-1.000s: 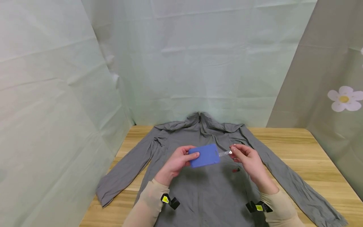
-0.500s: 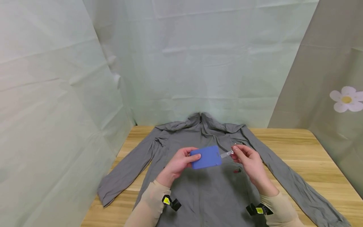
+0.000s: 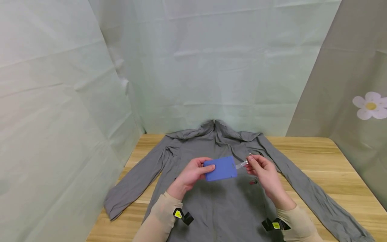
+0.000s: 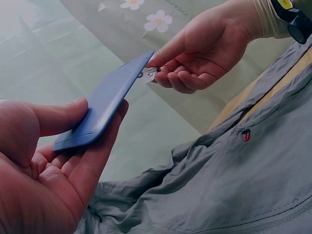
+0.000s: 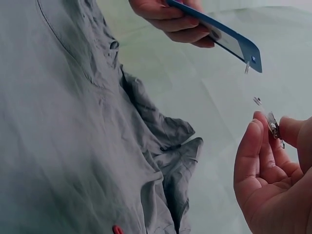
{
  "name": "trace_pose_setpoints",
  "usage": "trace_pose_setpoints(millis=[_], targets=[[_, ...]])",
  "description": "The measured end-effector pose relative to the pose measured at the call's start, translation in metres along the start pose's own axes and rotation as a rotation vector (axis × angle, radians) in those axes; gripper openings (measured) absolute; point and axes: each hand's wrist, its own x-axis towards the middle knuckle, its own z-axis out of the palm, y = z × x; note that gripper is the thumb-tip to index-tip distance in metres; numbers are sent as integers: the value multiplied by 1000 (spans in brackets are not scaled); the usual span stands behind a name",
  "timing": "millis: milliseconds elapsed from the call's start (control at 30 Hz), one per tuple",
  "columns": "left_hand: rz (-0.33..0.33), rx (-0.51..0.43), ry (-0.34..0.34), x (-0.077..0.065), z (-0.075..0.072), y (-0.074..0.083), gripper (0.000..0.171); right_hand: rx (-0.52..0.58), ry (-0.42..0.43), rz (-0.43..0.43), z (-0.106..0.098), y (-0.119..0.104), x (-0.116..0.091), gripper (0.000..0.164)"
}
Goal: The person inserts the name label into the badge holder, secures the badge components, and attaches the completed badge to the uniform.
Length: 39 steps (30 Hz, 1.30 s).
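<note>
My left hand (image 3: pixel 190 173) holds a blue badge holder (image 3: pixel 223 168), thumb on its upper face and fingers beneath, as the left wrist view shows. From the slot at its right end a clear strap (image 3: pixel 241 164) runs toward my right hand (image 3: pixel 265 171). There a small metal clip (image 5: pixel 274 126) is pinched between thumb and fingers. In the right wrist view a pale insert shows in the holder's underside. Both hands are raised over a grey zip jacket (image 3: pixel 196 201) spread out with its sleeves to either side.
The jacket lies on a wooden table (image 3: pixel 305 154), collar toward the back. A small red zipper pull (image 4: pixel 246 135) sits on the jacket's right side, below my right hand. Pale cloth curtains (image 3: pixel 211 67) hang behind and at both sides.
The badge holder has dipped slightly in my left hand, and the strap slopes a bit more. My right hand keeps its pinch on the clip. The head view has shifted a little.
</note>
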Motion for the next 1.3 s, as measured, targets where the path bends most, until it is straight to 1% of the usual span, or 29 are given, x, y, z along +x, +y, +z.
trace_pose_setpoints(millis=[200, 433, 700, 967, 1100, 1300], targets=[[-2, 2, -5, 0, 0, 0, 39, 36, -16, 12, 1, 0, 0, 40], [0, 9, -18, 0, 1, 0, 38, 93, -34, 17, 2, -1, -1, 31], [-17, 2, -13, -1, 3, 0, 36, 144, -118, 64, 1, -2, -1, 29], [-18, 8, -18, -2, 4, 1, 36, 163, -150, 122, 3, -2, -2, 29], [-22, 3, -15, -1, 5, 1, 37, 210, -188, 144, 4, -4, -3, 28], [-25, 8, -18, -1, 6, 1, 36, 272, -241, 146, 3, -3, -4, 27]])
